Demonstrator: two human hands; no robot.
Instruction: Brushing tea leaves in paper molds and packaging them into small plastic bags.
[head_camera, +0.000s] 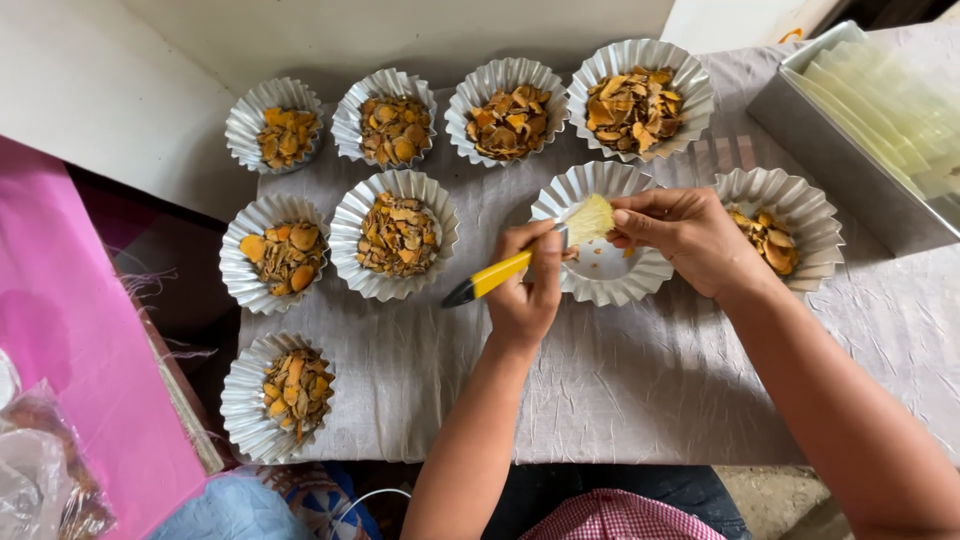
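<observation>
My left hand (527, 285) grips a yellow-handled brush (497, 276) whose pale bristles (590, 218) sit over a nearly empty fluted foil cup (601, 275). My right hand (688, 238) pinches those bristles at the tip, fingers closed on them. Just right of that hand stands another foil cup (812, 215) with a few orange-brown dried slices in it.
Several foil cups filled with dried orange slices (398, 235) stand in rows on a grey cloth (620, 390). A metal tray (850, 150) holding pale sheets sits at the right. A pink sheet (70, 350) and plastic bags lie at the left.
</observation>
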